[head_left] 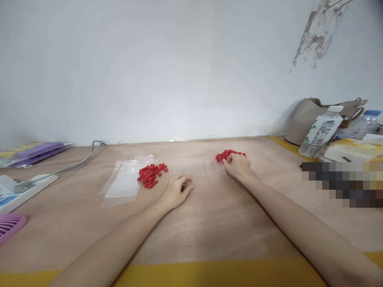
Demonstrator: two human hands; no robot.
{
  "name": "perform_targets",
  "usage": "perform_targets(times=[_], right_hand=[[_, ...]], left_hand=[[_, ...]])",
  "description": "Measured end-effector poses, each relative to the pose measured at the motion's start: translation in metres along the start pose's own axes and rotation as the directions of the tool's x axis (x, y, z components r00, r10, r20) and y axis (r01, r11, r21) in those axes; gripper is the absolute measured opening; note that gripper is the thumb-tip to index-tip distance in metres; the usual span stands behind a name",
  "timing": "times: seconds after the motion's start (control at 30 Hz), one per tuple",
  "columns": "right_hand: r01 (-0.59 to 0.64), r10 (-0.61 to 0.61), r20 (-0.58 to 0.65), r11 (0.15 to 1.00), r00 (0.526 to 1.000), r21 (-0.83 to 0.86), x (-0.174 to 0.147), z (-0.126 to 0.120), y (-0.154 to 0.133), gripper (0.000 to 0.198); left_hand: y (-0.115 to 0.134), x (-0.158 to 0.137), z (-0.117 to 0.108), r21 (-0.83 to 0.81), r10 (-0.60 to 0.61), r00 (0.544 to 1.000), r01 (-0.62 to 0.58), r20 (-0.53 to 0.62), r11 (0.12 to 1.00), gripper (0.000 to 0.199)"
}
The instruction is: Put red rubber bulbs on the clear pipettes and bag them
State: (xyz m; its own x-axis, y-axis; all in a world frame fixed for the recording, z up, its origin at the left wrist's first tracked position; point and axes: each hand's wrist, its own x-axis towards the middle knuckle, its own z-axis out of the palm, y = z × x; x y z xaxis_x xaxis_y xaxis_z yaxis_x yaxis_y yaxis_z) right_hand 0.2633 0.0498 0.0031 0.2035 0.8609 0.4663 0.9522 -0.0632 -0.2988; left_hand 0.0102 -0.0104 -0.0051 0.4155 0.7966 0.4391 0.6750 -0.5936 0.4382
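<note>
Over the row of droppers with red rubber bulbs (227, 153) on the right, my right hand (238, 165) has its fingers pinched together on a dropper; the hand hides much of it. My left hand (177, 191) rests on the table with fingers slightly curled and apart, thumb stretched out, holding nothing. Just beyond it lies a row of thin clear tubes (191, 168), side by side. Left of that hand is a loose pile of red rubber bulbs (149, 175), partly on clear plastic bags (123, 184).
A power strip (32, 189) with a grey cable (76, 162) and a pink slotted object (10, 226) are at left, purple packs (42, 153) behind. At right stand a plastic bottle (321, 133) and a beige bag (303, 119). Yellow tape (167, 275) runs along the front edge.
</note>
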Motion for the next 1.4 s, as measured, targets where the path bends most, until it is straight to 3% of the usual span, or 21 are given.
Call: perform_targets(times=[0.13, 0.3, 0.43, 0.53, 0.73, 1.03, 1.2, 1.3, 1.4], right_hand=[[0.160, -0.160, 0.026, 0.987, 0.987, -0.026, -0.009, 0.000, -0.017, 0.026], [0.133, -0.129, 0.057, 0.988, 0.990, -0.079, -0.016, 0.010, -0.025, 0.026], [0.148, -0.148, -0.008, 0.988, 0.989, -0.043, -0.023, 0.017, -0.023, 0.021], [0.183, -0.183, -0.011, 0.983, 0.983, -0.020, -0.029, 0.017, -0.023, 0.015], [0.202, -0.201, -0.021, 0.979, 0.979, 0.035, -0.034, 0.015, -0.026, 0.024], [0.218, -0.216, 0.036, 0.974, 0.976, -0.066, -0.037, 0.007, -0.029, 0.026], [0.237, -0.234, 0.048, 0.968, 0.971, -0.083, -0.039, 0.005, -0.031, 0.027], [0.264, -0.263, 0.017, 0.961, 0.965, -0.082, -0.041, 0.004, -0.029, 0.030], [0.285, -0.287, -0.029, 0.956, 0.957, -0.070, -0.044, 0.003, -0.026, 0.031]], left_hand=[[-0.001, -0.001, 0.001, 0.010, -0.006, 1.000, 0.006, -0.008, 1.000, 0.018], [0.000, -0.002, 0.000, 0.179, -0.017, 0.997, 0.030, -0.075, 0.983, 0.017], [-0.008, 0.004, -0.011, 0.495, -0.015, 0.983, 0.105, -0.182, 0.863, 0.018], [-0.021, 0.010, -0.026, 0.630, -0.051, 0.961, 0.217, -0.270, 0.746, 0.021], [-0.046, 0.021, -0.047, 0.675, -0.151, 0.916, 0.378, -0.372, 0.633, 0.027], [-0.061, 0.031, -0.048, 0.731, -0.234, 0.916, 0.401, -0.326, 0.551, 0.025], [-0.059, 0.030, -0.049, 0.718, -0.255, 0.906, 0.422, -0.337, 0.554, 0.026], [-0.050, 0.028, -0.050, 0.716, -0.187, 0.913, 0.401, -0.363, 0.571, 0.026], [-0.034, 0.028, -0.048, 0.715, -0.070, 0.940, 0.301, -0.335, 0.631, 0.024]])
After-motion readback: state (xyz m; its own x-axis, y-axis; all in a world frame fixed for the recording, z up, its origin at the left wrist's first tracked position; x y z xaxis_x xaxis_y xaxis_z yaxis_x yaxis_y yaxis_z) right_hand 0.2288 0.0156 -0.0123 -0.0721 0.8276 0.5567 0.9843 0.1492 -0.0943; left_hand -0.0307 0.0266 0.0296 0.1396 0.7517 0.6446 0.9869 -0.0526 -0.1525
